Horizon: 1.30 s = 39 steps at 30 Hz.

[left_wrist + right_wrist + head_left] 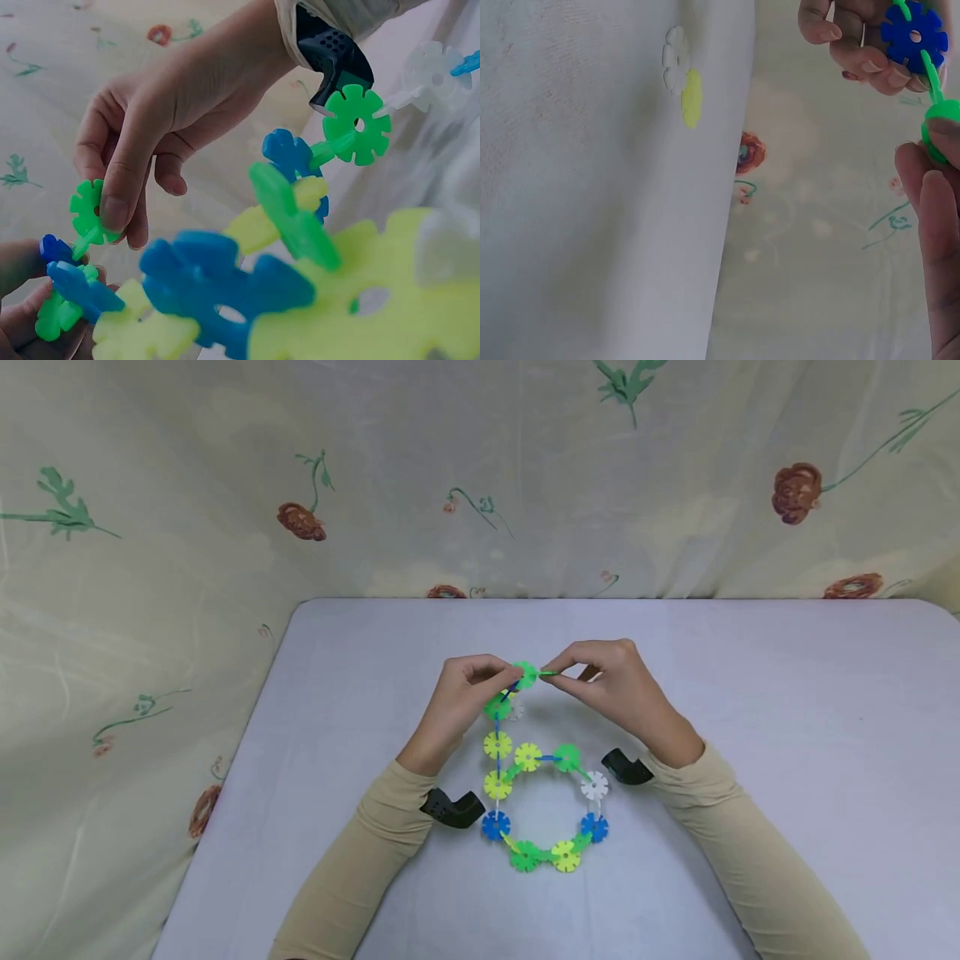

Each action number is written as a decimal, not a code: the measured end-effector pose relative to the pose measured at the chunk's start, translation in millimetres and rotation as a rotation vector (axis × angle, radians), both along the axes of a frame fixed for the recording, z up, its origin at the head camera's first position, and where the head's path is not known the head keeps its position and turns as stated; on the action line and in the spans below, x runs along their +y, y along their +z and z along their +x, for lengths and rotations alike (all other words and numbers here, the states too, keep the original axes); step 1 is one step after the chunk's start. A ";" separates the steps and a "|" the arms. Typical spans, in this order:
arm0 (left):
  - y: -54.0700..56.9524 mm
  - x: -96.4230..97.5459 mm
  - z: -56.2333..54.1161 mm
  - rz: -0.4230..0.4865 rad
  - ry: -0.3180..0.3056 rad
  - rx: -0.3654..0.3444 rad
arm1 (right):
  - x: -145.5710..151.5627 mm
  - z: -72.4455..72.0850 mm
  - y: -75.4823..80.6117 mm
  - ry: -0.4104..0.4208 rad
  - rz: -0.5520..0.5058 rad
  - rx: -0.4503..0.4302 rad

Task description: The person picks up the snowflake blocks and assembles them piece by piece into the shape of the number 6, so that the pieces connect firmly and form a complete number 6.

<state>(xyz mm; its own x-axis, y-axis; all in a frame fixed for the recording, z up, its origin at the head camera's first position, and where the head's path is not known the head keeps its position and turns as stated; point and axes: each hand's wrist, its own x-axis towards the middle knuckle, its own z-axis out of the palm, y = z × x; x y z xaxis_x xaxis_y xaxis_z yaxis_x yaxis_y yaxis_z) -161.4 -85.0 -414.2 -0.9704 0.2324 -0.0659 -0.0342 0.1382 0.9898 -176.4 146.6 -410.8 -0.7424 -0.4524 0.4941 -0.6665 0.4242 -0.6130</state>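
Notched, flower-shaped plastic interlocking discs form a ring with a chain (497,744) rising from its left side, in green, yellow, blue and white. At the chain's far end, my left hand (470,687) grips the linked discs, its fingers behind a dark blue disc (915,36) in the right wrist view. Opposite it, my right hand (611,681) pinches a green disc (86,210) between thumb and fingers. That disc meets the chain's end piece edge to edge. Large blurred blue (225,281) and yellow discs fill the front of the left wrist view.
A white disc (676,60) and a yellow disc (692,97) lie close together on the white tabletop (787,735), beneath the chain's far end. The table's back edge runs along a flower-patterned cloth (555,485). Black wrist cameras (453,808) sit on both forearms.
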 end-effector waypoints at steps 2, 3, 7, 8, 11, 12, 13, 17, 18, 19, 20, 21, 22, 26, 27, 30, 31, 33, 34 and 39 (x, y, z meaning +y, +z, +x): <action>0.6 -0.4 0.5 0.000 0.000 0.008 | -1.2 0.3 0.3 0.004 -0.003 0.012; 0.8 -0.5 0.6 0.003 -0.003 0.013 | -1.8 0.4 0.5 0.006 -0.006 0.015; 1.5 -1.2 1.1 0.004 -0.016 0.024 | -3.5 -0.3 -1.3 0.014 -0.027 0.018; 1.8 -1.5 1.2 0.004 -0.018 0.025 | -4.0 -0.7 -2.1 0.015 -0.033 0.015; 2.6 -2.1 1.7 0.003 -0.020 0.022 | -5.7 -1.7 -4.9 0.019 -0.064 -0.004; 2.9 -2.4 1.8 0.004 -0.021 0.022 | -6.4 -1.9 -5.7 0.021 -0.078 -0.013; 3.3 -2.6 1.8 0.006 -0.022 0.023 | -7.2 -1.9 -6.1 0.024 -0.092 -0.022; 4.3 -4.2 1.7 0.012 -0.023 0.022 | -10.0 -2.1 -7.3 0.030 -0.138 -0.066; 5.0 -4.9 1.8 0.011 -0.022 0.019 | -10.6 -2.1 -7.3 0.029 -0.141 -0.077; 5.1 -5.6 1.6 0.010 -0.022 0.017 | -11.0 -2.6 -7.6 0.027 -0.139 -0.088; 5.0 -6.3 1.3 0.009 -0.022 0.013 | -11.3 -3.3 -8.0 0.025 -0.132 -0.099; 4.8 -7.1 0.9 0.008 -0.023 0.009 | -11.4 -4.1 -8.1 0.028 -0.122 -0.124; 4.6 -7.9 0.5 0.006 -0.022 0.007 | -11.4 -5.4 -8.7 0.028 -0.104 -0.154; 3.7 -10.4 -0.8 0.003 -0.017 -0.005 | -8.7 -12.0 -15.1 0.058 -0.002 -0.296; 3.7 -10.7 -0.8 0.001 -0.015 -0.006 | -8.0 -13.7 -17.7 0.071 0.022 -0.335; 4.0 -10.3 -1.1 -0.003 -0.012 0.000 | -6.9 -17.8 -26.4 0.104 0.095 -0.408; 4.0 -9.9 -1.2 -0.007 -0.010 0.003 | -7.4 -18.8 -29.3 0.111 0.121 -0.426; 4.0 -8.8 -1.3 -0.012 -0.005 0.006 | -9.3 -20.4 -33.6 0.127 0.179 -0.450; 3.8 -8.1 -1.4 -0.014 -0.003 0.005 | -10.5 -21.1 -35.4 0.133 0.207 -0.463; 3.7 -4.6 -0.9 -0.015 -0.008 -0.006 | -14.3 -25.3 -41.4 0.195 0.266 -0.501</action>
<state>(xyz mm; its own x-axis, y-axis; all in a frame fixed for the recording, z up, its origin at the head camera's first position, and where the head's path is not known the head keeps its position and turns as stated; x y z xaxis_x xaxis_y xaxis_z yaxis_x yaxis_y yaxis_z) -162.4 -89.6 -410.5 -0.9682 0.2388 -0.0748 -0.0386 0.1530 0.9875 -201.7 132.4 -452.2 -0.7468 -0.6637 -0.0437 -0.4048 0.5056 -0.7619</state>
